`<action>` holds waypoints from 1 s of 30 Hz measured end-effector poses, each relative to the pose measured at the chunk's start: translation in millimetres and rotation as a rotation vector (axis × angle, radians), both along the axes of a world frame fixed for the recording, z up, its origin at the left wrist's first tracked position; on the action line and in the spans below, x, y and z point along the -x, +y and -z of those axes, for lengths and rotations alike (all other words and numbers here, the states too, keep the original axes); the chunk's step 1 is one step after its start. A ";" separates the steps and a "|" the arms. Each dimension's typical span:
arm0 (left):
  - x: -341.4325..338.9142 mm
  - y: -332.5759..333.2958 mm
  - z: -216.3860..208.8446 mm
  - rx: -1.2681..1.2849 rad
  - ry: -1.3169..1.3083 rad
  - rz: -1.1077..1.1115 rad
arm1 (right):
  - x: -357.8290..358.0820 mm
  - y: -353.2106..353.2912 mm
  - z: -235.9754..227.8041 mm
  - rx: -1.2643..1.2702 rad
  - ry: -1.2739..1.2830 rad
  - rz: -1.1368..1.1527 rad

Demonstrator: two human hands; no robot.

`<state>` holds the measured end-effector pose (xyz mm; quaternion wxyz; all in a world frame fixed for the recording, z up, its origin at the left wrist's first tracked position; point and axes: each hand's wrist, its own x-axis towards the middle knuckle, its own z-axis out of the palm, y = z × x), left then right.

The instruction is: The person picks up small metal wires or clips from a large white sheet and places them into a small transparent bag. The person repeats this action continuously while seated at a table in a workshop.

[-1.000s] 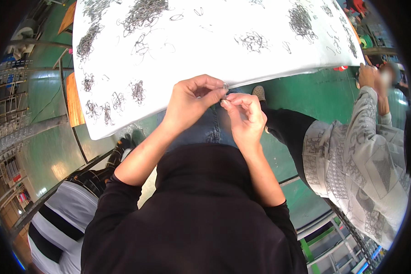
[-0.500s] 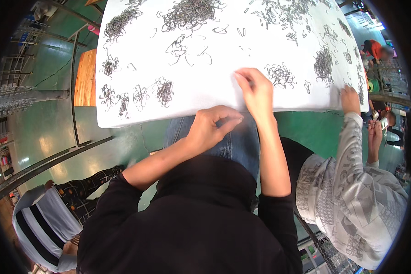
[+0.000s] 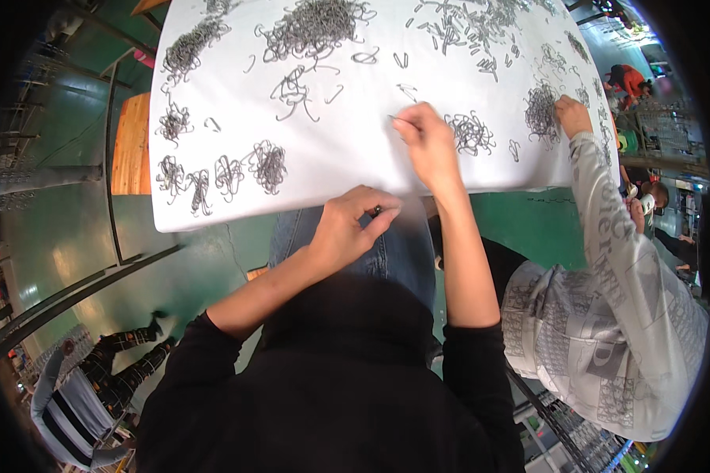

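Note:
A white-covered table (image 3: 347,158) carries many piles of small grey wire clips (image 3: 315,27). My right hand (image 3: 427,146) reaches out over the table and pinches one thin wire clip (image 3: 394,118) beside a small tangled pile (image 3: 472,134). My left hand (image 3: 353,225) stays at the table's near edge, above my jeans, with its fingertips pinched on a small dark piece (image 3: 377,210). Four small bunches of clips (image 3: 221,173) lie in a row to the left.
A person in a grey patterned top (image 3: 607,315) sits at my right, one hand (image 3: 572,117) on a clip pile. Another person in a striped top (image 3: 71,394) sits lower left. A wooden board (image 3: 130,146) sticks out left of the table. The floor is green.
My hands were together at the table's edge. My right hand has since reached forward onto the table and picked a clip; my left hand stayed low. The view shifted toward the table.

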<state>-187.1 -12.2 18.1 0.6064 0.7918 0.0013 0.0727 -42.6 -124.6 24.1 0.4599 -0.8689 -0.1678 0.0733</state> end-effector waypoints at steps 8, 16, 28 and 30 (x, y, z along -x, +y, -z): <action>-4.9 -7.4 -9.8 0.036 -0.096 -0.004 | 121.9 -50.3 -47.9 -0.650 0.283 0.337; -6.0 -17.9 -16.0 -0.062 -0.139 0.022 | 129.3 -46.7 -32.8 -0.713 0.093 0.371; -175.4 25.6 34.2 -0.644 -0.451 -0.056 | 135.2 -54.0 -13.7 -0.608 -0.207 0.333; -193.9 23.0 39.6 -0.817 -0.343 0.037 | 136.5 -52.5 -11.5 -0.612 -0.173 0.353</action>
